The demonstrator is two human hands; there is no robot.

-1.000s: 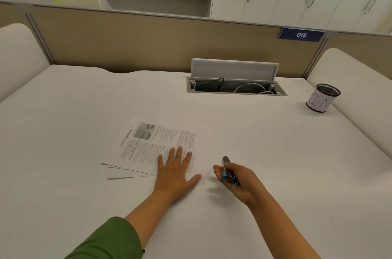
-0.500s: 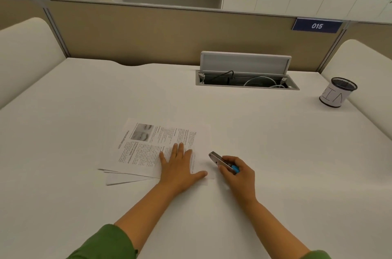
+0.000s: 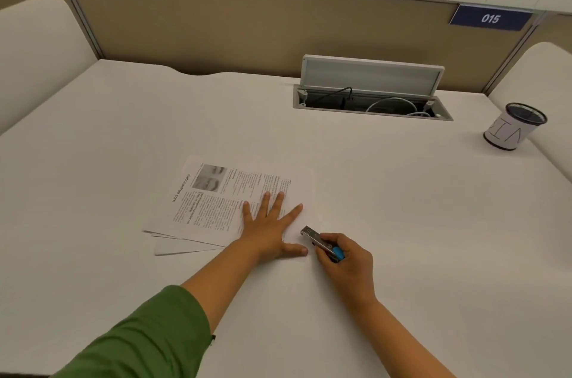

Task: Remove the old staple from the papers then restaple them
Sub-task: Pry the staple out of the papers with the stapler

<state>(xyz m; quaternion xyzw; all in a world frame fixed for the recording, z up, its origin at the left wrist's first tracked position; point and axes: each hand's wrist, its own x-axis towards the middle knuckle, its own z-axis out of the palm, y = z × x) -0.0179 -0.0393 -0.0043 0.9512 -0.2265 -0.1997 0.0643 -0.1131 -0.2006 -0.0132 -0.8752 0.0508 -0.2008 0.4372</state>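
papers (image 3: 216, 204) lying flat on white desk (image 3: 387, 191), near-left of middle, sheets fanned a bit at near-left corner; old staple too small to make out tbh; left hand (image 3: 267, 227) pressed flat on near-right corner of stack, fingers spread, gripping nothing; right hand (image 3: 346, 260) just beside it, wrapped round small stapler (image 3: 322, 243), metal nose pointing at paper corner, blue end poking out of fist; open cable tray (image 3: 371, 99) at back; mesh pen cup (image 3: 513, 126) far right, well apart
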